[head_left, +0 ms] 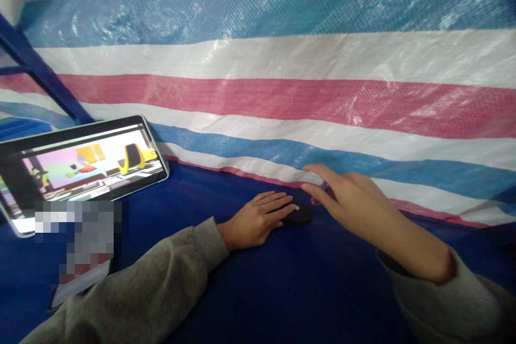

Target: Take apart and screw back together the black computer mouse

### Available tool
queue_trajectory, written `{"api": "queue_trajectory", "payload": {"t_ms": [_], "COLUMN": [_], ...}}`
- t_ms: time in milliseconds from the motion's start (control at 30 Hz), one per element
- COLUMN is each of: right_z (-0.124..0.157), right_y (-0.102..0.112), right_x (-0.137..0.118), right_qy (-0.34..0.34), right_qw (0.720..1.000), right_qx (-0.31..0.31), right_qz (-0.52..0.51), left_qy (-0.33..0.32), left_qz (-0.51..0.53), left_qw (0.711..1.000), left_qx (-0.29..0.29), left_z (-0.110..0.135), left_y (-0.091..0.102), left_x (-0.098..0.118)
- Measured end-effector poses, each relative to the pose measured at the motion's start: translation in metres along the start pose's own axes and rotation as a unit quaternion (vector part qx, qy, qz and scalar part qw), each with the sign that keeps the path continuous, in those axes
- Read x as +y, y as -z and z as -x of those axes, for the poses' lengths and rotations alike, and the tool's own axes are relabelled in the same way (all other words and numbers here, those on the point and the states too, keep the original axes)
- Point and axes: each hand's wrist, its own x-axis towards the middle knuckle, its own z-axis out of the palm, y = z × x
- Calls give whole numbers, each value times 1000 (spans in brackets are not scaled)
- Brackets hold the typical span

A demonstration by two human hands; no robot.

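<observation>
Two small things sit close together on or just above the dark blue surface (282,290): a flat black disc (301,217) with a pale spot on top, and a little translucent item (328,188) with a reddish end, too blurred and covered to name more closely. The disc lies on the surface near the foot of the striped tarpaulin (258,95). The left hand (256,220) lies palm down with its fingers stretched out side by side, the fingertips over the disc's left part. The right hand (346,193) hangs to the right of it, thumb and forefinger spread apart; the translucent item shows in the gap between them and just below, but whether hidden fingers grip it I cannot tell.

The disc looks light and stiff, with a smooth top that could slide under a push; its rim seems the best place to take hold, thumb on one side and fingers opposite. The translucent item looks lighter yet, perhaps slick plastic, and would suit a gentle pinch around its middle.

Well to the left, a tablet (155,180) shows a bright picture, and a pixelated patch beside it hides most of a flat object (80,286) near the left grey sleeve (169,266).
</observation>
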Motion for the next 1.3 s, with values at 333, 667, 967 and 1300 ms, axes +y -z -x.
{"api": "queue_trajectory", "payload": {"t_ms": [333, 667, 967, 1300], "right_z": [-1, -1, 14, 61], "right_y": [1, 7, 4, -60], "right_x": [0, 3, 4, -17], "right_qy": [-12, -42, 100, 126], "right_qw": [1000, 998, 983, 984], "right_qx": [13, 46, -79, -103], "right_qz": [0, -20, -132, -68], "left_qy": [2, 4, 30, 87], "left_qz": [5, 15, 38, 160], "left_qw": [1000, 1000, 999, 982], "left_qx": [1, 6, 0, 45], "left_z": [0, 0, 2, 2], "left_y": [0, 2, 0, 3], "left_x": [0, 1, 0, 1]}}
